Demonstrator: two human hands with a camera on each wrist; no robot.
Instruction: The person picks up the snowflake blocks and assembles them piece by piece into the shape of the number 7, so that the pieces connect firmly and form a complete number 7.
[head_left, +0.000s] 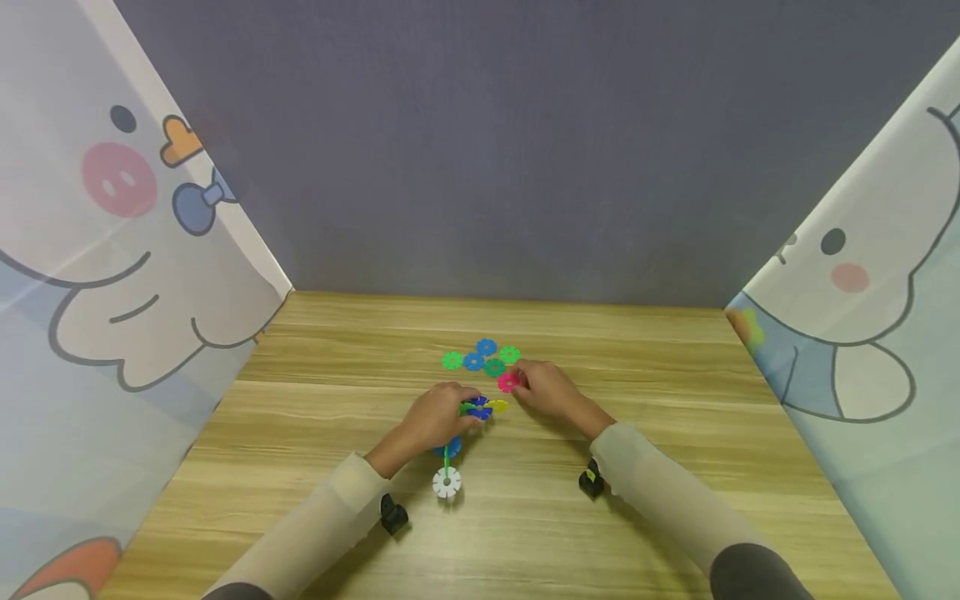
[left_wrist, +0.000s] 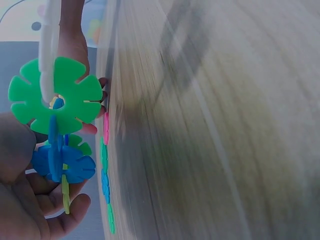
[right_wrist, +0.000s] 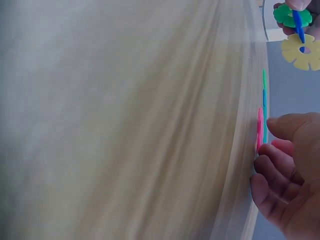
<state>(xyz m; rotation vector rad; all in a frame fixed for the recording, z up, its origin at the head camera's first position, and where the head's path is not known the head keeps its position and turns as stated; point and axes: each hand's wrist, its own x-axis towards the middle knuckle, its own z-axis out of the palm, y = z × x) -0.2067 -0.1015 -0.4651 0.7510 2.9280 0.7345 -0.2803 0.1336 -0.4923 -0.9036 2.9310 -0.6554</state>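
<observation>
My left hand (head_left: 459, 417) grips a cluster of joined snowflake discs (head_left: 480, 407) just above the table. The cluster has green (left_wrist: 55, 97), blue (left_wrist: 62, 162) and yellow (left_wrist: 65, 192) discs, and a white disc (head_left: 447, 482) hangs at its near end. My right hand (head_left: 522, 385) has thumb and curled fingers round a pink disc (head_left: 507, 382) lying flat on the wood. In the right wrist view the pink disc (right_wrist: 260, 129) shows edge-on beside the fingertips (right_wrist: 265, 162). The two hands are close together, with a small gap between them.
Several loose green and blue discs (head_left: 480, 358) lie flat just beyond the hands on the wooden table (head_left: 337, 367). Cartoon-printed cloth panels (head_left: 112, 275) stand along the left and right sides, and a grey wall (head_left: 487, 167) closes the back.
</observation>
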